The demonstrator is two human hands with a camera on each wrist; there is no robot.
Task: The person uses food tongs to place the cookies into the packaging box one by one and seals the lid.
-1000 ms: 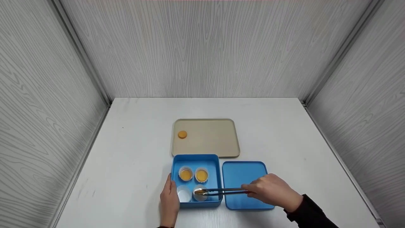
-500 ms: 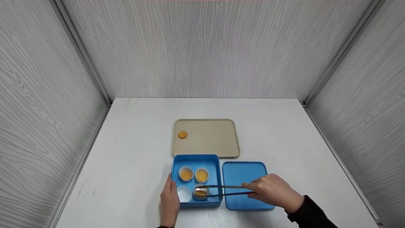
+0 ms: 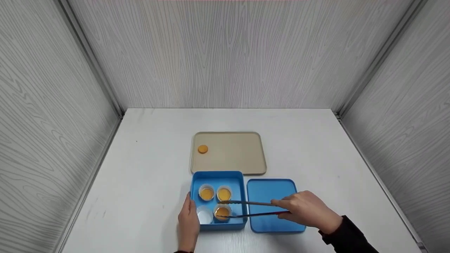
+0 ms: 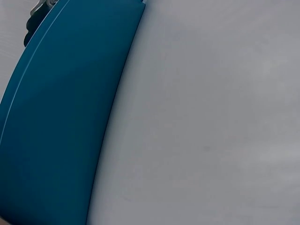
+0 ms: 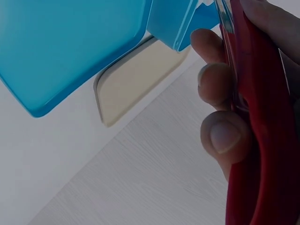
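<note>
From the head view, we've got the left hand [image 3: 188,222] laid along the left wall of the blue box [image 3: 219,227], fingers fairly straight against it, most likely to steady it. Over at the right, the right hand [image 3: 304,209] grips the tongs [image 3: 255,203], reaching in level across the box's right edge. Their arms stand apart over the near-right cup [image 3: 214,212], and an orange disc [image 3: 222,211] lies in there, apparently unpinched; contact with the lower tip we can't tell. Two filled cups line the far side, while the near-left cup [image 3: 204,215] has no disc. One loose disc [image 3: 203,149] sits by the left edge of the beige tray [image 3: 235,154], handily beyond the box, with the blue lid [image 3: 270,188] just off its right wall.

On to the left wrist: mostly box wall, too little hand to read fingers.

Right wrist now: fingers and thumb hold the red handle [image 5: 262,108] lightly enough, we'd judge, to let those arms spread.
</note>
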